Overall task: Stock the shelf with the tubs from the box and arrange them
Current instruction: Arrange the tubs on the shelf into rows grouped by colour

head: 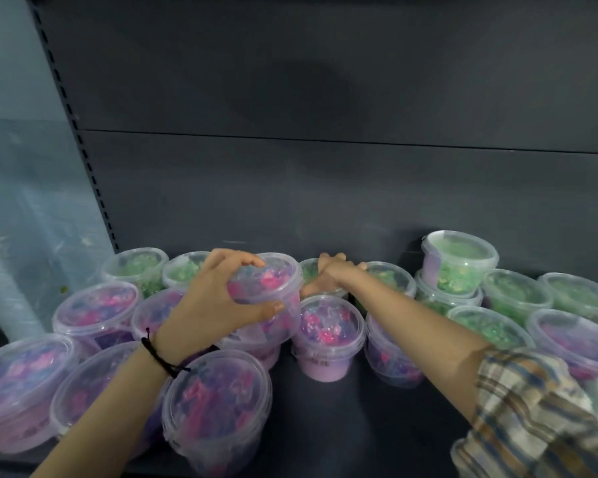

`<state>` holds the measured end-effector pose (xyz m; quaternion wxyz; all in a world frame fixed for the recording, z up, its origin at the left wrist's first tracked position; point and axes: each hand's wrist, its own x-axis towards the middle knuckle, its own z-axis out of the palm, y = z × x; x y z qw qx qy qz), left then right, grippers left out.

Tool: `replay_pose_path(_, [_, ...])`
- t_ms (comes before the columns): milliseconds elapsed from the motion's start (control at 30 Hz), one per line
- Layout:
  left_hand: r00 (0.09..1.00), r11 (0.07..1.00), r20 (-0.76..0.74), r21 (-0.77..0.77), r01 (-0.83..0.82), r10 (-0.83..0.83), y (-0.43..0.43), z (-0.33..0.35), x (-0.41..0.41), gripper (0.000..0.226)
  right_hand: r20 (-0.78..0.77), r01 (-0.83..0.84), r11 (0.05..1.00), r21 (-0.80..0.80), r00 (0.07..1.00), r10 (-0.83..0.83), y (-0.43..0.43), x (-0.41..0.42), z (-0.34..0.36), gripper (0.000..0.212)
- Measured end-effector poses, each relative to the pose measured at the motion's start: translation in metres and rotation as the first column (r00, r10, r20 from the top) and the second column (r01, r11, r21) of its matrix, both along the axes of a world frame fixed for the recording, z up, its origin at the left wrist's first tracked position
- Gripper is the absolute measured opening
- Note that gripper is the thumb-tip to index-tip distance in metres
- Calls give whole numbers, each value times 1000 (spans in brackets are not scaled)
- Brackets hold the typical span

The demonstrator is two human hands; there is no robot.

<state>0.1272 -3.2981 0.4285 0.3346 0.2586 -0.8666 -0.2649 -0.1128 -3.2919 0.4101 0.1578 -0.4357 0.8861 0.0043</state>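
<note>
At the left edge of the shelf [325, 429], purple tubs [97, 312] with clear lids are standing upright in a tight cluster that is reaching from the front edge back toward the back panel [325, 184]. Behind them, a row of green tubs [135, 267] is running along the back edge.

The left hand [214, 301], with a black cord [163, 357] circling its wrist, is gripping one purple tub [273, 288] just left of the shelf's middle. Its fingers [242, 262] are curling over the far rim of the lid while the thumb is pressing on the near side. This tub is being held above its neighbours and is tilting, so that its lid is facing up and toward the person and its top-to-base axis is leaning. Whether it is touching the tub below is unclear.

Just beside it, a lone purple tub [327, 336] is standing upright with bare shelf in front of it.

The right hand [332, 274] is reaching to the back edge and lying over a green tub's lid [315, 270]. I cannot tell whether it is gripping the tub. A plaid sleeve [532, 415] is covering the forearm.

Toward the right back corner, one green tub [460, 260] is sitting upright on top of another.
</note>
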Motion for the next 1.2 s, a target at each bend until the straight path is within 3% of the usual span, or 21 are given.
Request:
replay_pose_path(200, [998, 999, -40, 21, 40, -39, 10, 5, 3, 64, 103, 49, 965, -256, 994, -23, 16, -6, 9, 102])
replay_pose_path(300, [993, 995, -68, 22, 96, -94, 31, 7, 0, 60, 177, 66, 860, -506, 984, 29, 37, -18, 27, 101])
replay_pose_path(433, [981, 982, -27, 7, 191, -191, 68, 4, -7, 57, 252, 126, 735, -666, 966, 62, 78, -35, 58, 104])
replay_pose_path(633, [966, 974, 122, 17, 226, -226, 110, -26, -17, 65, 268, 95, 801, -591, 960, 84, 166, -64, 72, 115])
replay_pose_path(800, [966, 984, 200, -30, 174, -164, 124, -47, -33, 69, 312, 144, 878, -457, 950, 6, 222, -94, 60, 94])
replay_pose_path(933, [981, 992, 186, -95, 81, -62, 116, -65, -45, 67, 189, 204, 900, -385, 972, -139, 240, -102, 53, 122])
replay_pose_path(1067, [973, 999, 229, 18, -47, 42, 109, -73, -61, 76, 191, 198, 897, -396, 973, -130, 245, -108, 50, 117])
replay_pose_path(1200, [921, 969, 330, -199, -147, 208, 98, -73, -75, 89, 153, 189, 914, -359, 978, -142, 247, -113, 50, 104])
